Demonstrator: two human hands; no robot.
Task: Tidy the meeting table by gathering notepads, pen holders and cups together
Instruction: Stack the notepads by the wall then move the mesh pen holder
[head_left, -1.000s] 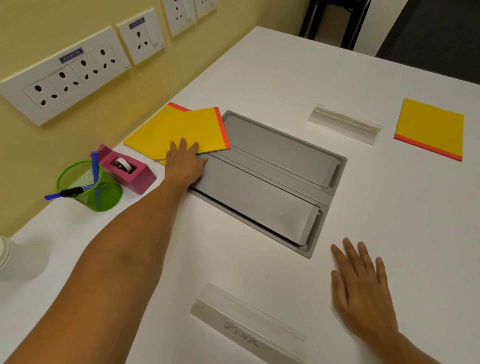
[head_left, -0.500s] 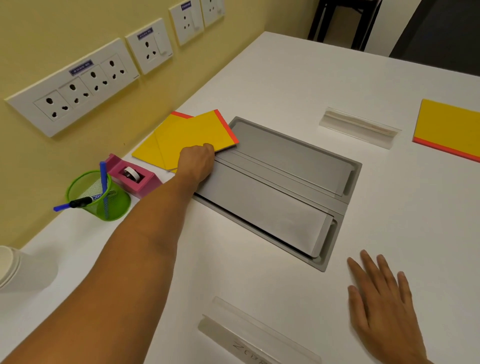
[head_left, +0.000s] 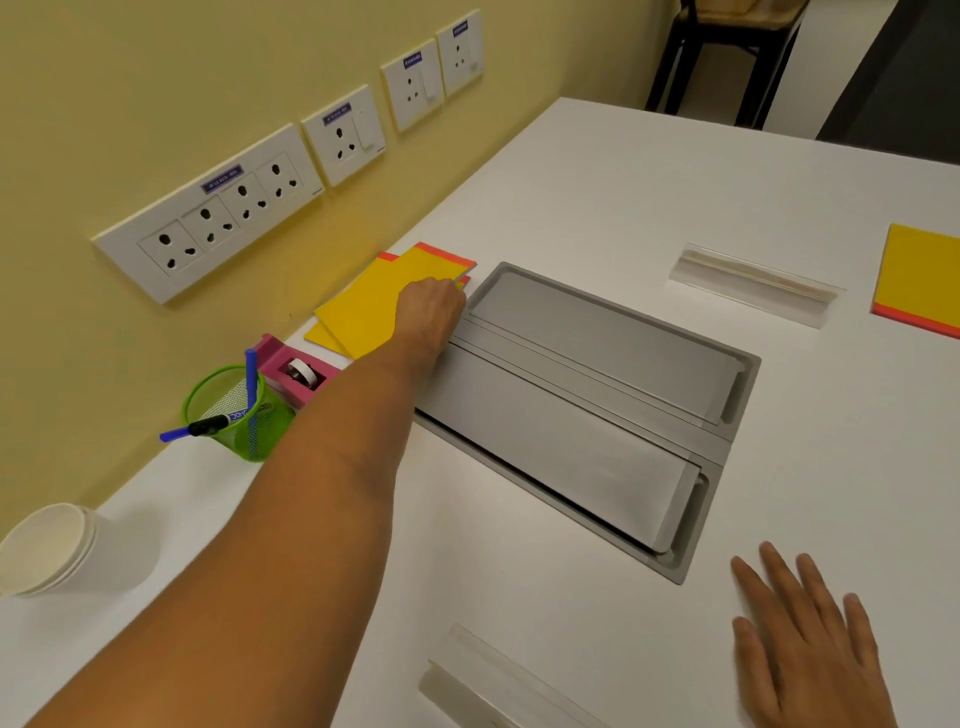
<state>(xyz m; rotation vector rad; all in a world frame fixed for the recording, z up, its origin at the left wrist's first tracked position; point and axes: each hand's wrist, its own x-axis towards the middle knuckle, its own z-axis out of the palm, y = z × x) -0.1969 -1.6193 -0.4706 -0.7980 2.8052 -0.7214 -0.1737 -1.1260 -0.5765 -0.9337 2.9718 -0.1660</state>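
Observation:
Two yellow notepads with orange edges lie stacked by the wall; my left hand (head_left: 434, 312) grips the edge of the top notepad (head_left: 374, 306), fingers curled under its right side. A third yellow notepad (head_left: 919, 278) lies at the far right of the white table (head_left: 597, 171). A green mesh pen holder (head_left: 236, 415) with blue pens stands near the wall, and a white paper cup (head_left: 52, 551) sits at the left edge. My right hand (head_left: 810, 644) rests flat on the table at the bottom right, fingers spread.
A pink tape dispenser (head_left: 293, 371) sits between the pen holder and the notepads. A grey recessed cable hatch (head_left: 592, 395) fills the table's middle. Clear name-card stands lie at the back right (head_left: 753, 283) and front (head_left: 493, 686). Wall sockets (head_left: 218, 208) line the yellow wall.
My left hand went from lying flat on the notepads to curling round the top one's edge and turning it more in line with the lower pad. My right hand stayed flat.

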